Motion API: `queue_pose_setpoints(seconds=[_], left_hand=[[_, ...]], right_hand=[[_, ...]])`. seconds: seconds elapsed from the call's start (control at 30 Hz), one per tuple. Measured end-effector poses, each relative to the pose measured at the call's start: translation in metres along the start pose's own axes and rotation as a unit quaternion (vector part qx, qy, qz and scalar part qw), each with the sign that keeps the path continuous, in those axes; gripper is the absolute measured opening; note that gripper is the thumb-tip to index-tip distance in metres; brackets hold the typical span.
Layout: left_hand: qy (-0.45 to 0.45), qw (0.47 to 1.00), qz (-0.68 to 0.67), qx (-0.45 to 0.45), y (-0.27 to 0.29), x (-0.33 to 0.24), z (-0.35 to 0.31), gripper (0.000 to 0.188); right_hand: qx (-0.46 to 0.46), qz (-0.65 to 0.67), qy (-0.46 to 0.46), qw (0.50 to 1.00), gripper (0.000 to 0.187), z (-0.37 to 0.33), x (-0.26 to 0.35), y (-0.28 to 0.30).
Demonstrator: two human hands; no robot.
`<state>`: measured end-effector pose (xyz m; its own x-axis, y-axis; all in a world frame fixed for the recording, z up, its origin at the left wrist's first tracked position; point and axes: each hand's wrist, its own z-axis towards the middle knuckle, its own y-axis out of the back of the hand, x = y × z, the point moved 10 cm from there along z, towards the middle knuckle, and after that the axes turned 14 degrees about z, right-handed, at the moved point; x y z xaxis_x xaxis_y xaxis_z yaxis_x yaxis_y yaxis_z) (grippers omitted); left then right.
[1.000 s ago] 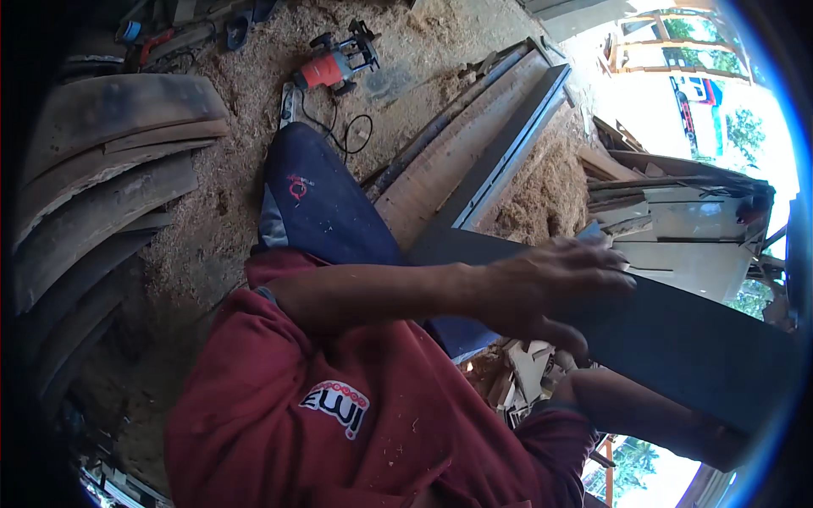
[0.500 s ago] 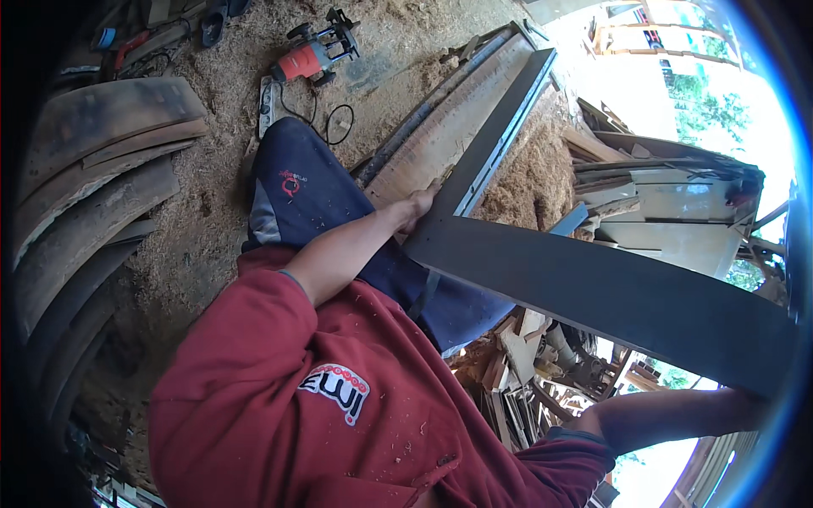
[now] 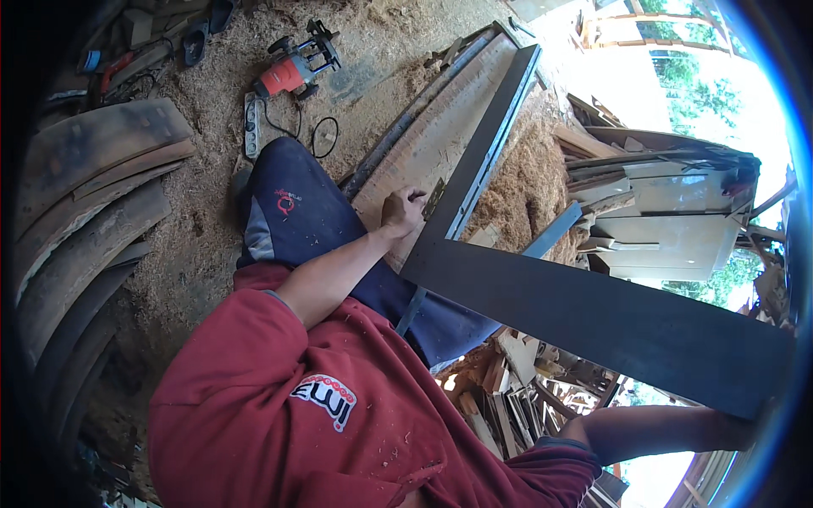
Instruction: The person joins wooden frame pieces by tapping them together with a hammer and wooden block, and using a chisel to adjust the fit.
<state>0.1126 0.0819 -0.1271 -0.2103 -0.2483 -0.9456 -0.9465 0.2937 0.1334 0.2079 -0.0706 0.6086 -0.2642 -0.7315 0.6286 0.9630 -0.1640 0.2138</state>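
Two dark grey wooden boards meet at a corner by my knee: a narrow grooved board point(image 3: 483, 140) runs away from me, and a wide board point(image 3: 593, 309) stretches to the right. Against the narrow board's left side sits a small brass-coloured metal piece, like a hinge point(image 3: 434, 197). My left hand point(image 3: 403, 212) is just left of it, fingers curled together; whatever they pinch is too small to make out. At the far right end of the wide board, my right hand point(image 3: 749, 430) is mostly lost behind the board and in the dark rim, its fingers hidden.
A red and black router point(image 3: 288, 74) rests on the sawdust-covered floor near a white power strip point(image 3: 251, 125) and a looped cord. Curved planks point(image 3: 102, 144) are stacked at left. A long plank point(image 3: 449, 110) lies under the narrow board. Scrap wood point(image 3: 508, 406) and panels point(image 3: 669, 203) fill the right.
My left hand has drawn back slightly from the narrow board and turned, and the brass-coloured piece now shows more plainly. The whole view has shifted a little.
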Motion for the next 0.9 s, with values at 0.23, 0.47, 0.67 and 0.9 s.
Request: queue_pose_setpoints(seconds=[0.23, 0.47, 0.67, 0.9], left_hand=[[-0.140, 0.948, 0.262, -0.111, 0.033, -0.038, -0.014, 0.029], [-0.228, 0.908, 0.350, -0.026, -0.005, -0.028, -0.035, 0.033], [-0.314, 0.799, 0.511, 0.046, -0.034, -0.026, -0.035, 0.049], [-0.348, 0.744, 0.566, 0.070, -0.038, -0.021, -0.043, 0.057]], right_hand=[[-0.009, -0.016, -0.010, 1.000, 0.096, -0.028, -0.001, -0.002], [-0.021, -0.025, -0.007, 0.999, 0.095, -0.046, 0.008, 0.003], [-0.034, -0.028, -0.004, 0.999, 0.094, -0.059, 0.010, 0.007], [-0.045, -0.030, -0.007, 0.999, 0.093, -0.070, 0.000, 0.012]])
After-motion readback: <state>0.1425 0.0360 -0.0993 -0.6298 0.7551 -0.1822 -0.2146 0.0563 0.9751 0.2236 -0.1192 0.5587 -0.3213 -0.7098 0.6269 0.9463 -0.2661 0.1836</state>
